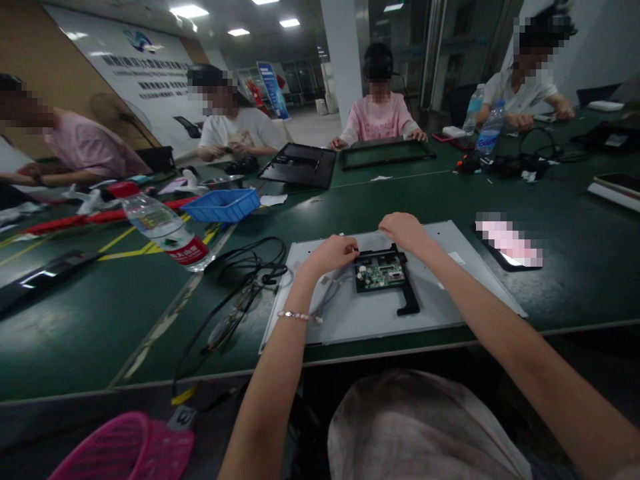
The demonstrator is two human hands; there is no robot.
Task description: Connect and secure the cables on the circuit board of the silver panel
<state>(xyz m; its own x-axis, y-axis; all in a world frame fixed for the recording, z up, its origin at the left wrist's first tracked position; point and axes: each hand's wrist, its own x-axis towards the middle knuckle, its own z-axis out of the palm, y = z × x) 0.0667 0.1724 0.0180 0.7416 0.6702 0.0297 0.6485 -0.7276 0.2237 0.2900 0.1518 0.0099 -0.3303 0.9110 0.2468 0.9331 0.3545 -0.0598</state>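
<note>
A pale flat panel lies at the table's front edge. On its middle sits a black plastic frame around a green circuit board. My left hand is at the frame's upper left corner, its fingers closed; what they grip, if anything, is too small to make out. Just above the frame's upper right corner is my right hand, fingers bent together and pointing left, their tips partly hidden. Thin grey wires run over the panel beside my left wrist.
Black cables, a tilted water bottle and a blue tray are on the left. A phone lies right of the panel. Across the table, several people sit near a black cover and a black bezel.
</note>
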